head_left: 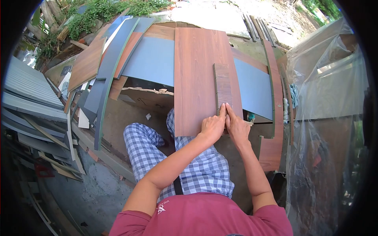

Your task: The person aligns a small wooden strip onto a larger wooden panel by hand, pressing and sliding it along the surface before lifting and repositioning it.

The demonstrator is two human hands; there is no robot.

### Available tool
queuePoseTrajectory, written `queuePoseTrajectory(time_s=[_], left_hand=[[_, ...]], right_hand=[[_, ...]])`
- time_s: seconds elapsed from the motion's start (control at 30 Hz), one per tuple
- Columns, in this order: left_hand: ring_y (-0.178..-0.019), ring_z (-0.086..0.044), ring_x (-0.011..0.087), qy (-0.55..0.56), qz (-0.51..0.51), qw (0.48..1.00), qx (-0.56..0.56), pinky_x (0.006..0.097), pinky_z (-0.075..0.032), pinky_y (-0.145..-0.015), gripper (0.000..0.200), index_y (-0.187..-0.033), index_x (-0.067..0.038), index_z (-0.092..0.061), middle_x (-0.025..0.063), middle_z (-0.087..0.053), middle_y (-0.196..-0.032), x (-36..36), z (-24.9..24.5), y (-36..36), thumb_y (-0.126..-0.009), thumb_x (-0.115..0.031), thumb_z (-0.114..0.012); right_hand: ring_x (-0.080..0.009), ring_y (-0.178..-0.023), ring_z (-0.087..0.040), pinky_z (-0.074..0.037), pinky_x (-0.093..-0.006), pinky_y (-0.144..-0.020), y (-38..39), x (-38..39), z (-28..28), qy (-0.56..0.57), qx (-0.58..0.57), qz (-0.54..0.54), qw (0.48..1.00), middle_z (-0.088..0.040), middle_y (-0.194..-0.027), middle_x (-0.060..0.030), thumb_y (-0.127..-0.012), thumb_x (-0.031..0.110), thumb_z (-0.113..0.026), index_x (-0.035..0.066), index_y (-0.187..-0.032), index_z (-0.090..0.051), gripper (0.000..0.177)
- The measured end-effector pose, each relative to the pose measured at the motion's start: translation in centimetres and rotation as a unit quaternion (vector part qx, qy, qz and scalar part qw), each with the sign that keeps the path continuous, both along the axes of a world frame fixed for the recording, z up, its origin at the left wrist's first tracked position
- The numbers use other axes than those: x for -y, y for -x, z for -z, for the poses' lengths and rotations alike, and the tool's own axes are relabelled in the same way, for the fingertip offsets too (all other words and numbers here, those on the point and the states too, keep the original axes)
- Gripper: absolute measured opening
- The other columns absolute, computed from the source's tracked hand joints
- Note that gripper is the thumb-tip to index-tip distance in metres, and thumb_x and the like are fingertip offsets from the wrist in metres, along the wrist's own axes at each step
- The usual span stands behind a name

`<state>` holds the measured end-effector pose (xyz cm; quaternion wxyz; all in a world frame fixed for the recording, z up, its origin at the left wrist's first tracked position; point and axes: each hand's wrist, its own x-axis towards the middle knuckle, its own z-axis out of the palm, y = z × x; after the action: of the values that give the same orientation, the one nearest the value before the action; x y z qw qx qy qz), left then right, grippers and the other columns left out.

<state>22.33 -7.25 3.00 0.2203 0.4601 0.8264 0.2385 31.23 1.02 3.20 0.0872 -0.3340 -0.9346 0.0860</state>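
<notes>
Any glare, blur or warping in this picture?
Head view: the pale surface at the top is overexposed; head view: wide-angle distortion seemingly bows the reddish-brown strip on the right, with black corners; head view: left hand and right hand look reasonably sharp.

Outdoor surroundings in daylight: grey concrete floor (101, 171), near left; stacked corrugated sheets (33, 91), left; green plants (92, 20) and wooden posts (49, 16), far left; brightly sunlit ground (278, 12), far right; translucent plastic sheeting (311, 169) hanging in folds along the right side, with pale highlights

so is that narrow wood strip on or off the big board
On: the strip lies with the board showing along both long sides.
</notes>
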Motion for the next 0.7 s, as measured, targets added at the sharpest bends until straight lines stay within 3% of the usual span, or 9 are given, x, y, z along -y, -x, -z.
queuePoseTrajectory(time_s=[0.07,0.27,0.37,0.7], left_hand=[[-0.066,-0.063,0.0383,0.016,-0.011,1.000,-0.020,0.0487,-0.049,-0.062,0.053,-0.136,-0.001,-0.025,0.0232,-0.063,-0.071,-1.7,0.1,1.6,-0.090,-0.020,-0.040],[-0.074,-0.063,0.0385,0.037,-0.030,0.996,-0.073,0.0481,-0.049,-0.066,0.052,-0.136,-0.002,-0.026,0.0247,-0.063,-0.079,-7.2,-0.4,6.9,-0.089,-0.019,-0.040],[-0.079,-0.064,0.0340,0.066,-0.029,0.991,-0.112,0.0439,-0.051,-0.070,0.052,-0.137,-0.003,-0.025,0.0205,-0.065,-0.086,-10.0,0.1,9.5,-0.092,-0.025,-0.036],[-0.090,-0.062,0.0344,0.077,-0.055,0.986,-0.134,0.0446,-0.048,-0.077,0.049,-0.136,-0.005,-0.030,0.0205,-0.064,-0.096,-15.5,0.4,15.1,-0.092,-0.027,-0.034]], right_hand=[[-0.0320,-0.058,-0.062,-0.048,-0.0428,-0.051,2.1,-1.4,-0.3,0.026,0.048,0.024,0.998,-0.062,-0.067,-0.0148,-0.088,0.029,-0.045,0.029,-0.128,-0.045,0.040],[-0.0336,-0.062,-0.062,-0.048,-0.0453,-0.055,8.1,-6.6,0.5,0.044,0.015,0.033,0.998,-0.063,-0.069,-0.0153,-0.090,0.032,-0.042,0.032,-0.127,-0.046,0.037],[-0.0325,-0.064,-0.064,-0.048,-0.0438,-0.055,10.7,-9.2,1.4,0.046,-0.015,0.034,0.998,-0.064,-0.070,-0.0165,-0.088,0.032,-0.045,0.031,-0.125,-0.048,0.037],[-0.0340,-0.073,-0.064,-0.049,-0.0434,-0.063,16.8,-14.9,1.7,0.062,-0.001,0.025,0.998,-0.065,-0.078,-0.0183,-0.088,0.034,-0.040,0.033,-0.126,-0.046,0.038]])
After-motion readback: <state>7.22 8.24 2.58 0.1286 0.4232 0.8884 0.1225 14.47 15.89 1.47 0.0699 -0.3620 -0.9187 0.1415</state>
